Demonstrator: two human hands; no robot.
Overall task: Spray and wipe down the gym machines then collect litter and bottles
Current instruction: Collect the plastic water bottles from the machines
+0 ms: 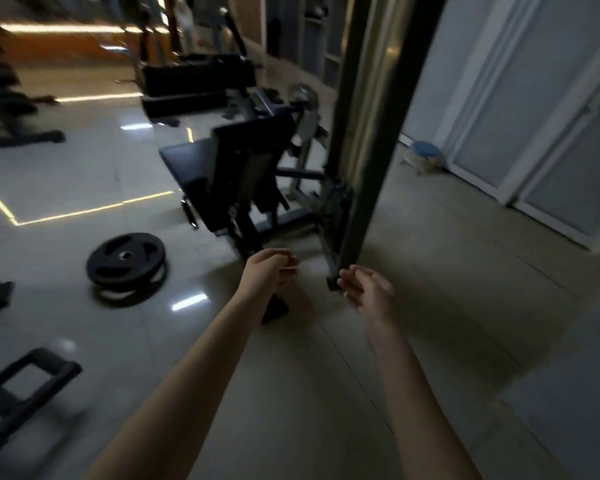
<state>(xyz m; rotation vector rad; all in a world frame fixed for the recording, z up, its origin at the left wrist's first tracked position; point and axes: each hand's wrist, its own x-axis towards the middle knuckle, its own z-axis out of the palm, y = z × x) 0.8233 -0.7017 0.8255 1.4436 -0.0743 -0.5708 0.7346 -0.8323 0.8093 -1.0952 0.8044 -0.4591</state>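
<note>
Both my arms reach forward over the tiled floor. My left hand (269, 268) has loosely curled fingers and holds nothing that I can see. My right hand (366, 289) is relaxed and empty, fingers slightly bent, close to the black foot of a tall machine post (371, 133). A black padded seat machine (229, 174) stands just beyond my hands. More black benches (194, 77) stand farther back. No spray bottle, cloth or litter shows in view. The picture is blurred and dim.
A black weight plate (125, 259) lies on the floor to the left. A black frame handle (28, 386) sits at lower left. A small blue-topped stool (425, 152) stands by the white sliding doors (534, 116) on the right.
</note>
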